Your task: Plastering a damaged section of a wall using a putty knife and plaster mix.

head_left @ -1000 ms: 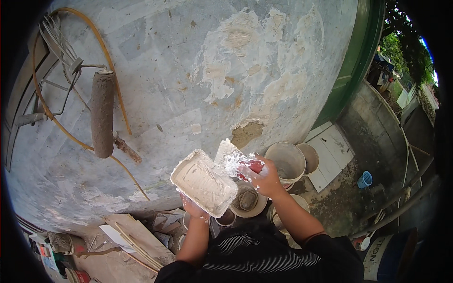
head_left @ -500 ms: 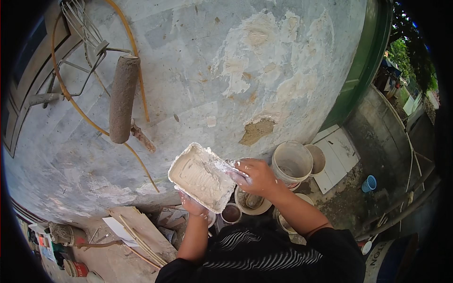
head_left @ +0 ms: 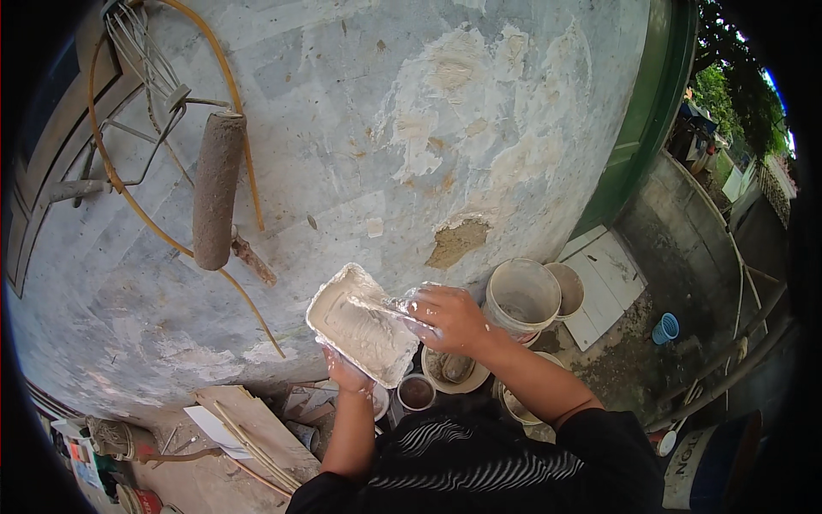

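My left hand (head_left: pixel 346 372) grips a rectangular tray (head_left: pixel 326 289) from below, at its near edge, with fingers partly hidden under it. Pale wet putty (head_left: pixel 355 336) fills the tray, and its rim is crusted with the same stuff. Closed around a putty-smeared putty knife (head_left: pixel 377 306), my right hand (head_left: pixel 452 319) is over the tray's right side. The blade lies at the putty's surface, pointing left. White smears cover my fingers. Beyond the tray stands a grey wall (head_left: pixel 342 188) with rough pale patches and a bare brown spot (head_left: pixel 460 242).
A paint roller (head_left: pixel 219 193), a wire rack and a yellow hose (head_left: pixel 163 233) hang at the left. Buckets (head_left: pixel 524 295) stand low to the right, near a white board (head_left: pixel 604 287) and a blue plastic basket (head_left: pixel 665 328). Wooden boards (head_left: pixel 257 424) lean at lower left.
The putty knife has moved left across the tray, so its blade now shows over the putty. My right hand has shifted slightly left; the view has shifted a little.
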Action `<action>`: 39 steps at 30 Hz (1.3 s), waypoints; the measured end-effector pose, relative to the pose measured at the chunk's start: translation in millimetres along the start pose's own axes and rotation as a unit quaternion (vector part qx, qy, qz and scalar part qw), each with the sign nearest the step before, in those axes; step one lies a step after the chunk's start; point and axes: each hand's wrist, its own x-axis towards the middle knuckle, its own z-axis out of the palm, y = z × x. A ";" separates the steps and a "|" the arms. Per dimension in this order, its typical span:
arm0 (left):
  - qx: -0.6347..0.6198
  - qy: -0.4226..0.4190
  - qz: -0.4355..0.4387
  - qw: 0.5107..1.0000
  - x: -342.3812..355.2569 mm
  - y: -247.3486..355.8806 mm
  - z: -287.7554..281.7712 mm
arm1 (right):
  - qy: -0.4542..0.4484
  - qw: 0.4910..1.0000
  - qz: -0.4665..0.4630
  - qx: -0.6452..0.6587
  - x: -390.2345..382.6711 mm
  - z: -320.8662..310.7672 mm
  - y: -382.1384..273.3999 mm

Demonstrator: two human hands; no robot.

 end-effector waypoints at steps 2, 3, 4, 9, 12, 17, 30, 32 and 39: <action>0.006 -0.004 0.011 1.000 -0.1 0.3 0.1 | -0.012 1.000 -0.005 0.000 -9.3 5.5 -3.0; 0.023 0.010 0.018 1.000 0.2 1.0 -0.2 | -0.020 1.000 -0.005 -0.001 -14.4 6.4 -3.9; 0.038 0.028 0.025 0.999 -0.4 1.6 -0.4 | -0.031 1.000 -0.002 -0.001 -19.0 6.9 -4.9; 0.024 -0.008 0.021 0.999 1.0 8.1 0.9 | -0.045 0.999 0.004 0.024 -21.8 -2.8 -5.3; 0.025 0.013 -0.009 1.000 -0.8 3.6 9.1 | -0.031 0.999 -0.009 0.025 -7.4 -17.5 0.9; 0.060 -0.029 -0.095 0.993 -5.8 2.5 24.4 | -0.056 0.998 -0.034 -0.024 22.7 -28.2 14.5; 0.062 0.077 -0.116 0.988 -8.1 -9.9 37.3 | -0.041 0.997 0.035 0.059 -5.2 -18.8 39.3; 0.045 0.052 -0.105 0.992 -6.2 -7.5 39.2 | -0.048 0.995 0.056 0.069 -13.0 -18.6 41.1; 0.050 0.097 -0.117 0.987 1.3 -9.2 40.7 | -0.103 0.986 0.093 0.096 -22.7 -23.0 40.9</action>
